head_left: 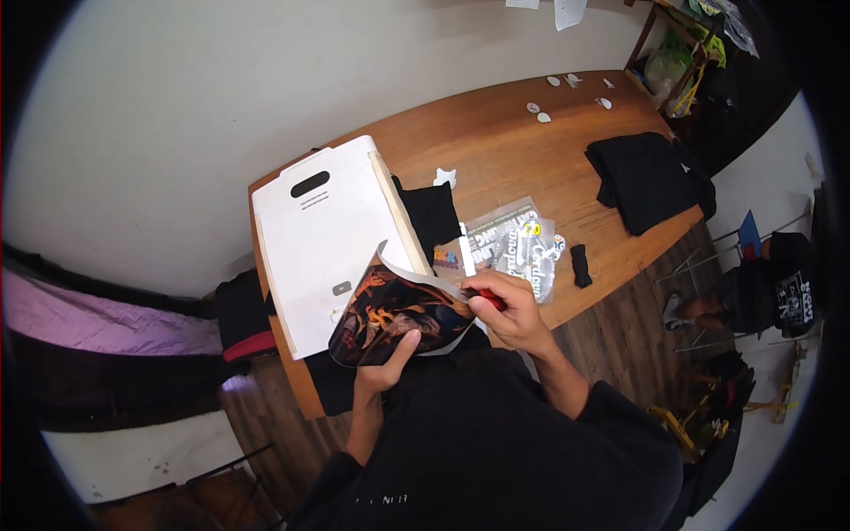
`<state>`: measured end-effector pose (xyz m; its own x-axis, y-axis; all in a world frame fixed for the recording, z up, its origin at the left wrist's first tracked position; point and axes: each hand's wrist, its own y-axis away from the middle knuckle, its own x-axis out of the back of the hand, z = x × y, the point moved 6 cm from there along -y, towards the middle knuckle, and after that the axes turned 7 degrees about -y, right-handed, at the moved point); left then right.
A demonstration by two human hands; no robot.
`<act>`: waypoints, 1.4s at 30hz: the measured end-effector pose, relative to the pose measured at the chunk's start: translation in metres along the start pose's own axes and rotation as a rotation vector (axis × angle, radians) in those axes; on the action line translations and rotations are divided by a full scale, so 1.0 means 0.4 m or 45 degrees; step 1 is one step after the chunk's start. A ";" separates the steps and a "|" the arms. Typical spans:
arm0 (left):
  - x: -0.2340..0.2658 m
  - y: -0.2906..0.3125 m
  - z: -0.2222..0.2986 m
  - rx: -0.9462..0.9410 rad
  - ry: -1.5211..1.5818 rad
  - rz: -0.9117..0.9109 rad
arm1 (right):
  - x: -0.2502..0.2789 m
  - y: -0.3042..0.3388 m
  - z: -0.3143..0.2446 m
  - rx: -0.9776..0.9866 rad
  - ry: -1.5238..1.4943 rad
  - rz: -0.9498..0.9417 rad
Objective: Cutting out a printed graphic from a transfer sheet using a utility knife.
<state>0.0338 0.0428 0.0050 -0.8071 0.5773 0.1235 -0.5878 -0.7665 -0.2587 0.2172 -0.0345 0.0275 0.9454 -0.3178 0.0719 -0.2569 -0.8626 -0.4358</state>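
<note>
My left hand (390, 365) grips the lower edge of a curled sheet printed with a dark, orange-brown picture (398, 310), its thumb lying on the printed face. The sheet's pale upper edge bends up and back. At the sheet's right edge, my right hand (512, 310) is closed around what look like red-handled scissors (491, 299); their blades are mostly hidden by the fingers and the sheet. Just behind the sheet, a large white flat machine with a dark oval handle opening (332, 230) stands on the wooden table (513, 159). Black cloth (429, 212) sticks out from its right side.
Clear printed transfer sheets (518, 252) lie right of the machine, beside a small rolled black cloth (581, 265). Folded black garments (646, 181) sit at the table's right edge. Several small white cutouts (544, 117) are scattered at the far end. Another person (753, 292) is at the right.
</note>
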 end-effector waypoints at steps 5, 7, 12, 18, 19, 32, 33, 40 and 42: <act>-0.004 0.004 -0.002 0.035 0.024 0.012 | -0.002 0.003 0.004 0.006 -0.004 0.021; -0.020 0.003 0.001 0.011 0.045 -0.089 | 0.004 0.004 -0.005 0.110 -0.030 0.083; -0.010 0.004 -0.003 0.034 0.044 0.031 | 0.000 0.003 0.010 -0.002 0.012 0.018; -0.006 0.005 -0.005 0.039 0.047 0.034 | -0.002 0.001 0.006 0.029 -0.010 -0.003; -0.018 0.005 0.000 -0.005 0.017 -0.068 | 0.003 0.001 -0.006 0.129 -0.043 0.031; -0.005 0.005 0.006 -0.011 -0.041 0.035 | 0.008 -0.005 -0.007 -0.026 -0.005 -0.004; -0.006 0.004 0.005 -0.007 -0.046 0.030 | 0.007 -0.005 -0.007 -0.048 0.000 -0.025; -0.020 0.008 0.002 -0.016 -0.084 -0.111 | 0.009 -0.006 -0.023 0.055 -0.036 0.023; -0.009 0.007 -0.001 -0.001 -0.047 -0.014 | 0.005 -0.006 -0.010 -0.019 0.008 -0.018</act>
<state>0.0351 0.0388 0.0034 -0.8023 0.5748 0.1612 -0.5964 -0.7601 -0.2578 0.2188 -0.0345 0.0324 0.9478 -0.3077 0.0835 -0.2462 -0.8729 -0.4212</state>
